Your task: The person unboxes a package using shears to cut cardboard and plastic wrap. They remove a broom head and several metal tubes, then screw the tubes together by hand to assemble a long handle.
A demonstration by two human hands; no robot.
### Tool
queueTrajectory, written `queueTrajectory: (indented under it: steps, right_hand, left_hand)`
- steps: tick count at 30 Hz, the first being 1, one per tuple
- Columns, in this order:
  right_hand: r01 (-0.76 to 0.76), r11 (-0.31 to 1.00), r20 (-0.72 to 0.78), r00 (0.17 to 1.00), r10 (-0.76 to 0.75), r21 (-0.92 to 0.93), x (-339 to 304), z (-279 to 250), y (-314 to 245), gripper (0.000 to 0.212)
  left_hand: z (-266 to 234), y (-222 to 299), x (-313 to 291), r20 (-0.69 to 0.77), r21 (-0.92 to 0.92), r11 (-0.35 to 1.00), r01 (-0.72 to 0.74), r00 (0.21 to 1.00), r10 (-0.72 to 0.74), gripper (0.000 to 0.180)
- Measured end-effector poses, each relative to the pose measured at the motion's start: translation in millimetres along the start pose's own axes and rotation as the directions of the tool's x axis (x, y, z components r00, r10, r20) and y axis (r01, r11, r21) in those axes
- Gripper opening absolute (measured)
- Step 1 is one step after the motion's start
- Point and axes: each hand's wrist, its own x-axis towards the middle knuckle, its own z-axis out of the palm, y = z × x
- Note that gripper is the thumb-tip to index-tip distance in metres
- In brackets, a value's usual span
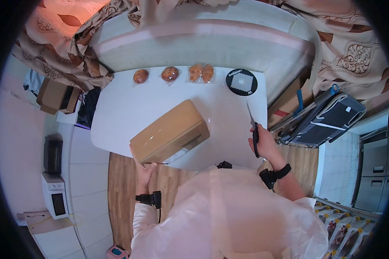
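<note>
A taped brown cardboard box point(170, 131) sits at a slant on the white table point(112, 123), its near left corner at the table's front edge. My left hand point(145, 172) grips that corner, thumb along the lower edge and fingers up the end, partly hidden by the box. To the right of the box, my right hand point(267, 142) is closed around the black handles of a pair of scissors point(255, 137). The scissors' blades point away from me, apart from the box, toward a round black mat point(241, 82) with a white pattern.
Along the table's far edge lie several wrapped pastries: a bun point(140, 76), another bun point(170, 74) and a pack of two croissants point(201, 73). A folded dark cot point(328, 118) leans at the right. An open carton point(56, 96) stands at the left.
</note>
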Motion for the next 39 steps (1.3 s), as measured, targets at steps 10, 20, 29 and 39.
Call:
queueTrajectory:
  steps: [10, 20, 29, 39]
  right_hand:
    - [0.301, 0.909, 0.048, 0.953, -0.3, -0.29, 13, 12, -41, 0.035]
    - [0.244, 0.897, 0.027, 0.967, -0.252, -0.369, 10, 15, -44, 0.035]
    - [0.197, 0.869, 0.045, 0.979, -0.199, -0.454, 16, 9, -58, 0.036]
    - [0.169, 0.829, 0.122, 0.985, -0.122, -0.534, 9, 3, -73, 0.04]
  left_hand:
    - [29, 91, 55, 0.558, 0.766, 0.36, -0.533, 0.829, 0.04, 0.096]
    - [56, 84, 70, 0.608, 0.751, 0.31, -0.583, 0.794, 0.02, 0.076]
    - [53, 91, 72, 0.648, 0.716, 0.385, -0.583, 0.76, -0.052, 0.071]
    - [54, 96, 71, 0.607, 0.752, 0.397, -0.527, 0.787, -0.106, 0.072]
